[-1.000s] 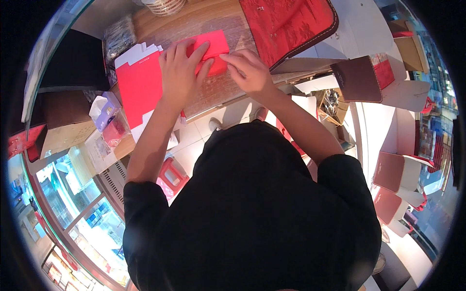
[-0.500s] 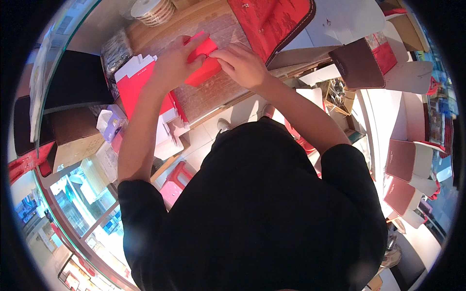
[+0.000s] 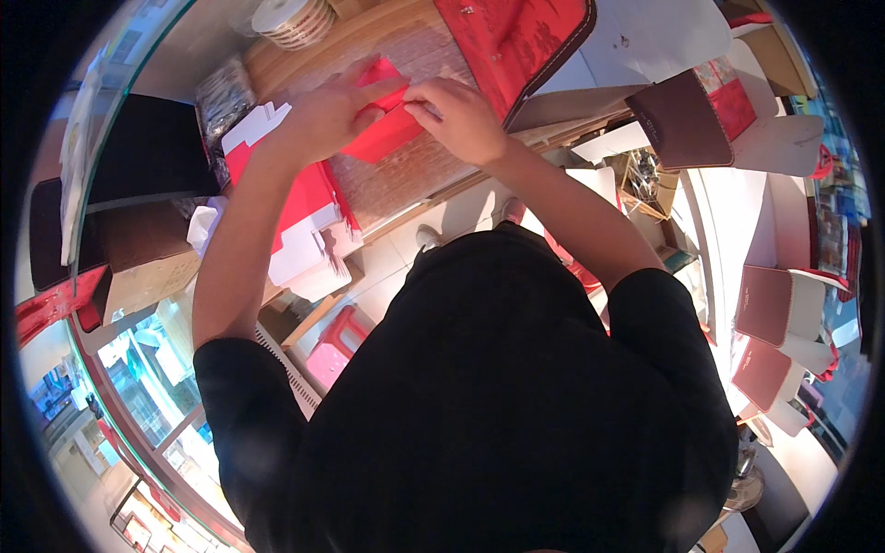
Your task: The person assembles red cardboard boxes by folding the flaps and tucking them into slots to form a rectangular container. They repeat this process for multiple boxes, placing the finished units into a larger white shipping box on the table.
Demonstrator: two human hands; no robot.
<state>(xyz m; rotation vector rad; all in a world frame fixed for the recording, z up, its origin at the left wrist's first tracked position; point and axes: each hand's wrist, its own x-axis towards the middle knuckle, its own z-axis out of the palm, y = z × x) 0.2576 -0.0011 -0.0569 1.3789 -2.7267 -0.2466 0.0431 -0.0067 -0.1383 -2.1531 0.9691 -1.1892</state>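
Note:
A small red folded-card box (image 3: pixel 385 136), partly formed, is between my hands over the wooden table. My left hand (image 3: pixel 318 118) holds its left side, one finger stretched across the top and the thumb near the closer edge. With fingertips pinched together, my right hand (image 3: pixel 458 118) grips the box's right end at a folded edge. My fingers hide part of the box. Beneath and beside my left wrist lies a stack of flat red and white card blanks (image 3: pixel 309 198).
Spools of ribbon (image 3: pixel 293 20) stand at the table's far edge, near a clear plastic-wrapped bundle (image 3: pixel 224 97). A large red and white box (image 3: pixel 525 46) sits at the far right. Below the table are a red stool (image 3: pixel 343 336) and a carton (image 3: pixel 645 184).
My left wrist and elbow have swung out to the left, and a left finger now reaches along the box top. My right fingertips stay at the box's right end.

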